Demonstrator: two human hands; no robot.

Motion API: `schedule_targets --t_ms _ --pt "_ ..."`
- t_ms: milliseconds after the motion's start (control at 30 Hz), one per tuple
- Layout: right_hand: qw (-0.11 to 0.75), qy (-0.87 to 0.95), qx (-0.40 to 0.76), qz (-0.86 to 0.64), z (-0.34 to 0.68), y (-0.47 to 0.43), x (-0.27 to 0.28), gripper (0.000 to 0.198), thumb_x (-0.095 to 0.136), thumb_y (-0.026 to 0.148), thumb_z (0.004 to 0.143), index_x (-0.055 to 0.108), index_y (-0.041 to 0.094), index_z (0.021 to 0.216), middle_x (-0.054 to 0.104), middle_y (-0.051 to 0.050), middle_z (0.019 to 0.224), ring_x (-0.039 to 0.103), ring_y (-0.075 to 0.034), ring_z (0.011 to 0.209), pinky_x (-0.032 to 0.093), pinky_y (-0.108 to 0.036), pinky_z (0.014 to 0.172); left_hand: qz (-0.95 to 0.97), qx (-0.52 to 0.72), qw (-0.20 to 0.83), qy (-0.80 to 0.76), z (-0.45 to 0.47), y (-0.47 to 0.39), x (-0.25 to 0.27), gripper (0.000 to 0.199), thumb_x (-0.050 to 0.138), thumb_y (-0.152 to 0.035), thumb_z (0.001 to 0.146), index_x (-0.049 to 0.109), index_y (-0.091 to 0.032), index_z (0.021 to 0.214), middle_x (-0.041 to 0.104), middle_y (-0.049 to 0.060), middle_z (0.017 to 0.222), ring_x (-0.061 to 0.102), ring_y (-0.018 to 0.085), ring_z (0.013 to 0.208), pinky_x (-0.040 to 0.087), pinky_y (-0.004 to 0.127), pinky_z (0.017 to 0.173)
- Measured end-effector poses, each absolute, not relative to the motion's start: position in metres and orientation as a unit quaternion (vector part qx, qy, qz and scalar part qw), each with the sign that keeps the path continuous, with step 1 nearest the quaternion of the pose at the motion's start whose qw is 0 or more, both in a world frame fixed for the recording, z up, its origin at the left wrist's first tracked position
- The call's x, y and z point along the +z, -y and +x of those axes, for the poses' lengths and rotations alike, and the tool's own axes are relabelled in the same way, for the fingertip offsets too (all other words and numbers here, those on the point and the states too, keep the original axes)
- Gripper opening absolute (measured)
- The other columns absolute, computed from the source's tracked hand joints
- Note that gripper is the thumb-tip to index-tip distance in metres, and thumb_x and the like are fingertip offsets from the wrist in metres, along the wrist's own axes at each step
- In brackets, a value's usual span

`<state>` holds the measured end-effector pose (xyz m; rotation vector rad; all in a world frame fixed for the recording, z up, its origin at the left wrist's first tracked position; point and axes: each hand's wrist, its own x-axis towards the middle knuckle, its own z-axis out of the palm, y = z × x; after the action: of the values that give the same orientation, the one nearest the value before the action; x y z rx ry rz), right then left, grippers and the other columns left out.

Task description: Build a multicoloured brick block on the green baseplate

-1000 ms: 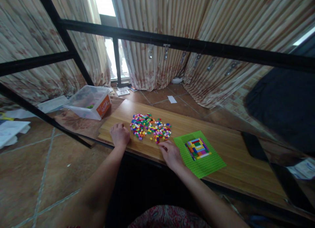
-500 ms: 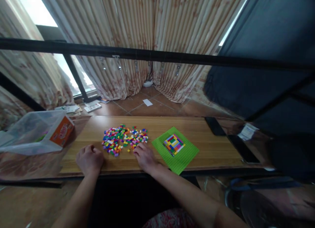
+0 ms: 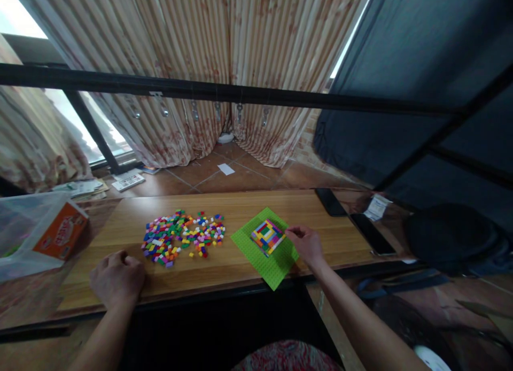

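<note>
My right hand is at the right edge of a square of colourful building bricks, its thumb and forefinger pinched together. Whatever sits between those fingertips is too small to make out. The brick square is built on a green studded baseplate, turned cornerwise on the wooden table. My left hand rests closed on the tabletop at the left, with nothing visible in it. Just beyond it lies a loose pile of small multicoloured bricks, which spreads towards the baseplate.
A clear plastic bin with an orange label stands left of the wooden table. Two dark phones, one a black phone at the back, lie towards the right end. A black bar crosses the view beyond the table.
My right hand has moved rightward from the loose bricks to the built square on the baseplate. My left hand stays closed on the table. The view has turned somewhat to the right.
</note>
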<state>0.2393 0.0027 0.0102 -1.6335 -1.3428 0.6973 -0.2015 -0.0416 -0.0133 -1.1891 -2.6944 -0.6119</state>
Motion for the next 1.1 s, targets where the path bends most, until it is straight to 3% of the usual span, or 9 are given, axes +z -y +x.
schedule_targets --t_ms 167,333,900,1100 --pt "0.417 0.536 0.322 -0.66 0.248 -0.016 -0.001 0.025 0.063 0.039 0.069 0.069 0.015 0.072 0.071 -0.008 0.07 0.065 -0.02 0.066 0.049 -0.032 0.064 -0.401 -0.184 0.073 0.894 -0.2 0.04 -0.012 0.051 0.03 -0.032 0.083 0.067 -0.009 0.108 0.065 0.022 0.114 0.057 0.035 0.112 0.042 0.045 0.099" --pt "0.399 0.531 0.357 -0.657 0.247 -0.019 -0.004 0.026 0.065 0.041 0.065 0.069 0.016 0.069 0.071 -0.007 0.067 0.065 -0.02 0.063 0.049 -0.03 0.059 -0.4 -0.208 0.086 0.888 -0.201 0.041 -0.015 0.046 0.032 -0.031 0.083 0.068 -0.013 0.104 0.066 0.018 0.108 0.057 0.034 0.109 0.042 0.046 0.098" --pt "0.262 0.618 0.235 -0.703 0.246 -0.025 0.019 0.017 0.06 0.029 0.067 0.072 0.017 0.066 0.069 -0.004 0.063 0.064 -0.02 0.063 0.042 -0.027 0.056 -0.409 -0.186 0.089 0.889 -0.202 0.041 -0.017 0.047 0.036 -0.026 0.083 0.067 -0.004 0.11 0.065 0.022 0.112 0.057 0.034 0.107 0.042 0.044 0.098" --pt "0.187 0.659 0.222 -0.694 0.245 -0.032 0.035 0.013 0.062 0.025 0.066 0.072 0.017 0.065 0.068 -0.003 0.063 0.063 -0.017 0.062 0.039 -0.025 0.056 -0.404 -0.204 0.084 0.888 -0.205 0.04 -0.021 0.042 0.039 -0.026 0.083 0.068 -0.008 0.107 0.066 0.019 0.107 0.056 0.032 0.106 0.041 0.044 0.097"
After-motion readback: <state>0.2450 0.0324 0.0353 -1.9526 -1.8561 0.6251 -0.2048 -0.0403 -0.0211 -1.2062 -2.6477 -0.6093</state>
